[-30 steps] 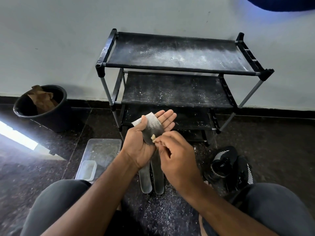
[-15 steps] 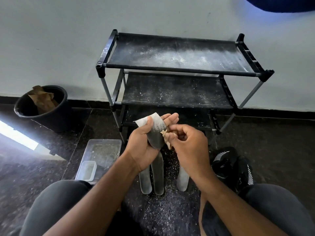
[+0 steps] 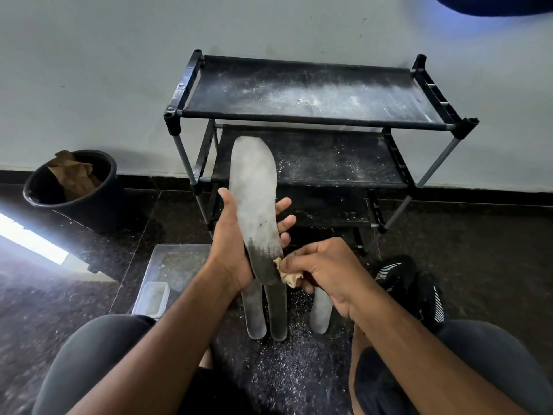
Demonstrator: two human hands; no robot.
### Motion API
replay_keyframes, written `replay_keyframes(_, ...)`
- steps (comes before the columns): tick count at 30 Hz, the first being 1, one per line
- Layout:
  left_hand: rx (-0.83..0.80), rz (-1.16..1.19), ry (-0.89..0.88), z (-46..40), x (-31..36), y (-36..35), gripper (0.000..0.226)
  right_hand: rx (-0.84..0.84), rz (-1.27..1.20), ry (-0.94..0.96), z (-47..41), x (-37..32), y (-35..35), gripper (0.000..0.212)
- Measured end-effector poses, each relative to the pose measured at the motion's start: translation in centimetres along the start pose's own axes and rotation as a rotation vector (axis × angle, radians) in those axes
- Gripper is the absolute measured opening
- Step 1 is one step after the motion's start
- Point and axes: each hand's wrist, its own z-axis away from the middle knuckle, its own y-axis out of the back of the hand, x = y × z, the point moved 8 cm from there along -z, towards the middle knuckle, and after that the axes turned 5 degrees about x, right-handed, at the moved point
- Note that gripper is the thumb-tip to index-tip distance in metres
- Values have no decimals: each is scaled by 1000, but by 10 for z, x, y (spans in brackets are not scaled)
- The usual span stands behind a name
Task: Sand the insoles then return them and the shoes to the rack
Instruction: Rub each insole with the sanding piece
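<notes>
My left hand grips a long grey insole around its middle and holds it up, toe end toward the rack. My right hand pinches a small crumpled tan piece of sandpaper against the insole's dark heel end. Three more grey insoles lie on the dusty floor between my knees, partly hidden by my hands. Black shoes with white stripes sit on the floor at the right. The black three-shelf rack stands ahead against the wall, dusted white.
A black bucket with brown paper inside stands at the left by the wall. A clear plastic tray holding a small white container lies on the floor left of my hands. White dust covers the dark floor.
The insole that was folded in my left palm now stands out straight and tall toward the rack. My right hand moved down to its heel end with the sandpaper.
</notes>
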Motion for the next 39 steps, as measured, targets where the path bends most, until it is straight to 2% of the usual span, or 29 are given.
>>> replay_keyframes(2, 9, 13, -6, -2, 1, 3, 94, -12, 15, 7, 2, -3, 1, 16)
replay_keyframes(4, 26, -1, 3, -5, -1, 7, 99, 27, 41, 93, 5, -12, 6, 15)
replay_keyframes(10, 60, -48, 25, -7, -7, 8, 102, 281, 405, 686, 26, -50, -1, 3)
replay_keyframes(14, 28, -130, 94, -1, -19, 2, 110, 340, 523, 870, 29, -53, -12, 4)
replay_keyframes(21, 32, -122, 96, 0, -19, 4, 106, 148, 676, 917, 33, -36, -48, 16)
replay_keyframes(25, 36, -135, 54, 2, -16, 2, 103, 273, 877, 904, 24, -43, -30, 20)
replay_keyframes(28, 46, -106, 32, 1, -11, 3, 100, 249, 978, 828, 19, -39, -28, 21)
replay_keyframes(31, 5, -97, 83, 2, -20, -1, 104, 189, 895, 891, 24, -40, -36, 21)
replay_keyframes(35, -85, -199, 152, 11, -42, -13, 109, 196, 827, 861, 25, -47, -38, 23)
replay_keyframes(39, -84, -55, 103, 5, -21, -12, 106, 182, 782, 866, 19, -46, -31, 15)
